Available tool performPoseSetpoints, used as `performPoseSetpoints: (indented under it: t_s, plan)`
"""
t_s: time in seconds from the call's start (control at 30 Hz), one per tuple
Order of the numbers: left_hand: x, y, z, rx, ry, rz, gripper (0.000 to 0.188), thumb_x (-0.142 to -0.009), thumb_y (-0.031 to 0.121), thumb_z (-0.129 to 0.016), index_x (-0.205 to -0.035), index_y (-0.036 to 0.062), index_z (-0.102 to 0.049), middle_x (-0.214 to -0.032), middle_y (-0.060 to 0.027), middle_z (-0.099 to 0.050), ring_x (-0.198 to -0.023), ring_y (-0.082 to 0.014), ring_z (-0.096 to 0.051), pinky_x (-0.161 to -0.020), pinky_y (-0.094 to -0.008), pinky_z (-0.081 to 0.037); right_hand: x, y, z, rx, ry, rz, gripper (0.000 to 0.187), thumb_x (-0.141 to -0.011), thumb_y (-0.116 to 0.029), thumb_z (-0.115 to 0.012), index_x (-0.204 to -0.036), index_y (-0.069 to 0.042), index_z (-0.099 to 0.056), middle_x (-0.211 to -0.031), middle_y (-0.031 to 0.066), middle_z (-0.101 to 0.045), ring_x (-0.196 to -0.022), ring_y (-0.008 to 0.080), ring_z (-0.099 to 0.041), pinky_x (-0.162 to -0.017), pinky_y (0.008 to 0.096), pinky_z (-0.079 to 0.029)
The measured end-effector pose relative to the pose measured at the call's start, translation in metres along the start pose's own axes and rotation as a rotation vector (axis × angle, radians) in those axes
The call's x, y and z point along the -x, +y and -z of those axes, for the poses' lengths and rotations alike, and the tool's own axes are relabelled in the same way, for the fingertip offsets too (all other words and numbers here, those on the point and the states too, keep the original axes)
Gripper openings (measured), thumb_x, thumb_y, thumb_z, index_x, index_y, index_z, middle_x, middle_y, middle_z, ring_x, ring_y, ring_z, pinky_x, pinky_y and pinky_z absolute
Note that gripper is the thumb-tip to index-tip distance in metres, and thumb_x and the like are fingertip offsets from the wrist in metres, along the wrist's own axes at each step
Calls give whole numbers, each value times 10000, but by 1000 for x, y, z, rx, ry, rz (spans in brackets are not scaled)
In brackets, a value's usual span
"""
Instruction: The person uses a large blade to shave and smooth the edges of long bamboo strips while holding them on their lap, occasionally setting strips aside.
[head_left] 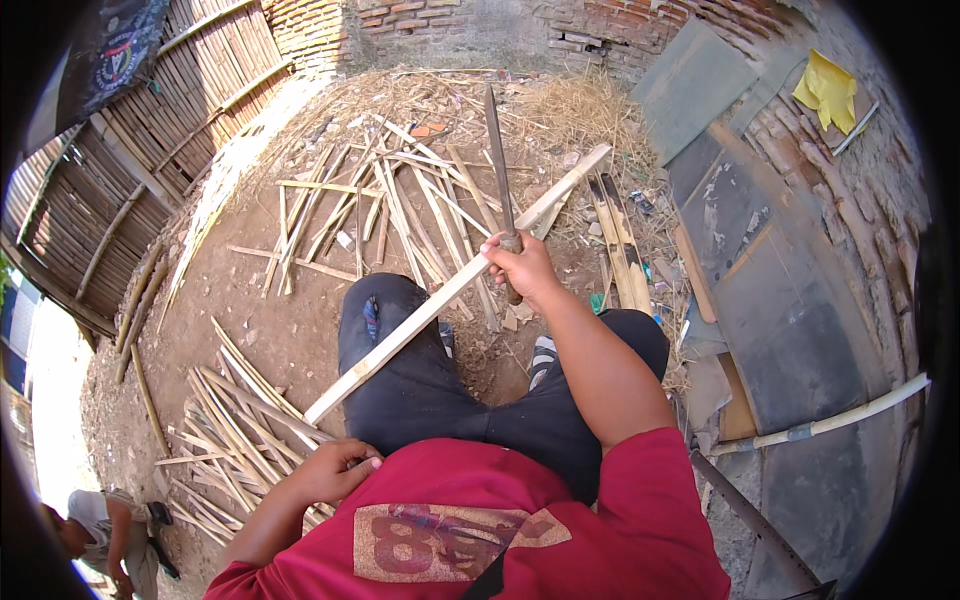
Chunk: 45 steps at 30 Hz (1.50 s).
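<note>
My right hand (522, 268) is closed round the handle of a machete (498, 150), whose long dark blade points away from me. A long pale wooden slat (400, 335) lies slantwise across my left thigh, from beside my left hand up to the far right. It passes under the fingertips of my right hand; I cannot tell if they pinch it too. My left hand (338, 468) rests curled by my belly at the slat's near end. Whatever its fingers hold, if anything, is hidden.
A pile of split strips (235, 430) lies at my left, and more strips (400, 200) are heaped ahead on the dirt. Dark boards (800, 330) lean by the brick wall at right. A person (105, 530) is at lower left. A bamboo fence (110, 190) stands at upper left.
</note>
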<state>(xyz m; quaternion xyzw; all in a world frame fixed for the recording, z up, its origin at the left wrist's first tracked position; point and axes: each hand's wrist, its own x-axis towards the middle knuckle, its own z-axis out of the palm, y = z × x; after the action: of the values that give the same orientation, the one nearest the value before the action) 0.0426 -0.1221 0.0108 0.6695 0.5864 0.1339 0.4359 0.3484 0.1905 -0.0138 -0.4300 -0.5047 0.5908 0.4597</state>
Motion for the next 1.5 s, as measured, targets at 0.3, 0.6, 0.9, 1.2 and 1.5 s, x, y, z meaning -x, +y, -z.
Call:
performPoseSetpoints:
  t_s: [0.3,0.6,0.9,1.2,1.5]
  plan:
    - [8,12,4,1,11,55,240,-981,230,-670,-1112,40,-733,-961,-150,-737,-845,-235,-706,-777,-352,-552,-6,3,-12,30,-20,41,162,-929,-124,-752,-1006,-36,-641,-788,22,-631,-627,95,-595,-527,260,-503]
    - [-2,33,37,-122,503,-179,192,-892,174,-789,-961,12,-714,-761,-100,-666,-637,-174,-655,-580,-302,-501,-18,-1,-30,159,-2,167,224,-883,-195,-791,-990,-25,-692,-837,67,-704,-635,121,-649,-557,280,-524]
    - [19,-38,36,73,-36,238,243,-923,272,-754,-1022,51,-754,-826,-78,-744,-721,-160,-684,-665,-311,-531,-42,-25,-43,350,-32,163,213,-875,-191,-799,-998,-40,-714,-869,51,-732,-812,137,-687,-772,301,-534]
    - [50,-137,-12,134,-207,494,314,-923,277,-736,-1150,61,-731,-966,-105,-766,-814,-183,-716,-741,-325,-566,-73,-16,-18,244,-19,192,219,-888,-159,-793,-1025,-26,-687,-779,14,-683,-620,95,-610,-577,266,-493]
    - [38,-102,-15,547,-78,600,236,-1087,269,-527,-1090,44,-598,-998,-40,-653,-955,-142,-609,-868,-343,-521,-54,1,25,135,157,64,207,-894,-138,-775,-1018,-6,-673,-769,49,-671,-588,106,-614,-517,263,-501]
